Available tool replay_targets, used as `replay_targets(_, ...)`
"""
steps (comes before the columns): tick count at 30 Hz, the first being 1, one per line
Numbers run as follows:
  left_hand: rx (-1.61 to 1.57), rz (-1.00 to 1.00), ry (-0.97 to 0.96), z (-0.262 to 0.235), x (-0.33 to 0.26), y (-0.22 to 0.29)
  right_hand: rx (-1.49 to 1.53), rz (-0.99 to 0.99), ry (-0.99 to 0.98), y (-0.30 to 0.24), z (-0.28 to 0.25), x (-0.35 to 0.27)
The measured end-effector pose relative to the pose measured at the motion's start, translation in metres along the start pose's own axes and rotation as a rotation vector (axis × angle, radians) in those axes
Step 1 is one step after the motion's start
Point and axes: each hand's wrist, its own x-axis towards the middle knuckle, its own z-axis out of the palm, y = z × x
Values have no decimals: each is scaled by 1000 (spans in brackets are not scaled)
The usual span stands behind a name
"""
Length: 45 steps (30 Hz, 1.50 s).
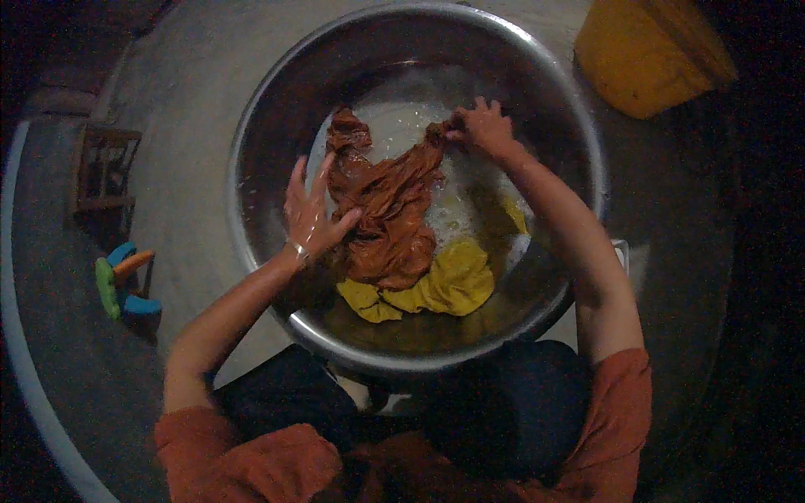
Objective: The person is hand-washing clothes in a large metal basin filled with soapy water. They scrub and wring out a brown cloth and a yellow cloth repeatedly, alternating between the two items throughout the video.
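Observation:
A wet, crumpled reddish-brown cloth (390, 205) lies in a large round metal basin (591, 142) with soapy water in it. At the far right, a bunched corner of this cloth is pinched in my right hand (485, 130), pulled out toward the basin's right side. My left hand (312, 210) is wet, its fingers spread, and rests against the cloth's left edge. A yellow cloth (457, 281) lies in the water nearer to me, partly under the brown one. Another bit of yellow fabric (514, 215) shows at the right.
An orange-yellow tub (650, 59) stands beyond the basin at the far right. On the left are a small wooden stool-like frame (107, 168) and a blue, green and orange plastic object (126, 277). A pale object (631, 260) sits by the basin's right rim, beside my right forearm.

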Motion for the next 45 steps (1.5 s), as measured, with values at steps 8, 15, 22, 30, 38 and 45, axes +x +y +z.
replay_targets(8,-135,255,-101,85,71,40,761,-190,-48,-20,-27,24)
replay_targets(15,-1136,-208,-345,83,81,-18,407,17,199,22,-40,32)
replay_targets(22,-1130,-272,-504,84,76,-3,435,-144,-156,28,53,43)
replay_targets(30,-1678,-428,-362,97,69,-6,71,-178,192,-37,23,-16)
replay_targets(38,-1878,-705,-444,51,57,33,348,-584,244,-173,34,-79)
replay_targets(45,-1913,-656,-414,44,52,59,324,-398,401,-95,10,2)
